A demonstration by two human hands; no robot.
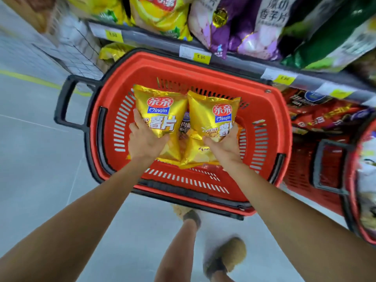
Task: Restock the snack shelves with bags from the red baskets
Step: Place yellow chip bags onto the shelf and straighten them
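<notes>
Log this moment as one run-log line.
left hand: grips left gold bag | right hand: grips right gold bag | both over red basket

A shop, the snack aisle of a supermarket; beyond the fingers (137, 118) runs a grey metal shelf rail (234, 64) carrying small yellow printed price labels (201, 57), one reading 5.90; above that rail stand puffy yellow snack bags (160, 13) and purple-and-white snack bags (254, 33); right of the fingers a lower shelf holds dark red packets (321, 117); beneath the fingers sits a red slotted plastic shopping basket (281, 127) with black handles; further right stands a second red plastic basket (299, 171); the fingers grip branded gold foil crisp bags (160, 110); left of them lies a smooth grey floor (40, 159) with a yellow painted line (30, 78).
</notes>
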